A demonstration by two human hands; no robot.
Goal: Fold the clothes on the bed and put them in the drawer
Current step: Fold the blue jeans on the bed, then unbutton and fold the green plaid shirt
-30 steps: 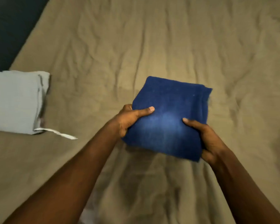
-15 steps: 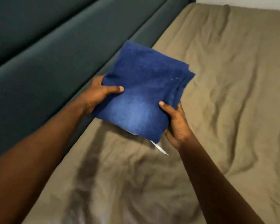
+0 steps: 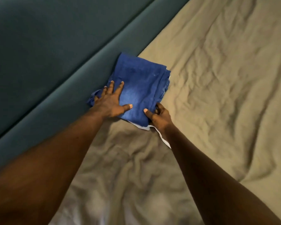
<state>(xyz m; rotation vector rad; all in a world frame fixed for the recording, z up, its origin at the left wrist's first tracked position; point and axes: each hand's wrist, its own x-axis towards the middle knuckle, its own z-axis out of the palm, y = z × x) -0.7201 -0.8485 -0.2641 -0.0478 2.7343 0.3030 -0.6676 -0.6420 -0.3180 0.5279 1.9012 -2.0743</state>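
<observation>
We see the folded blue denim cloth (image 3: pixel 141 88) on the wrinkled tan bed sheet (image 3: pixel 217 95), touching the padded teal headboard (image 3: pixel 55 54) to its left. Our left hand (image 3: pixel 110 103) lies on top.

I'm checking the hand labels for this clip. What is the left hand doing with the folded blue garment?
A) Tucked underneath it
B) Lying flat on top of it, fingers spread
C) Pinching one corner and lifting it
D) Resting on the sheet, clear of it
B: the left hand lies flat with straight, spread fingers on top of the folded blue garment, while the right hand grips its near corner.
</observation>
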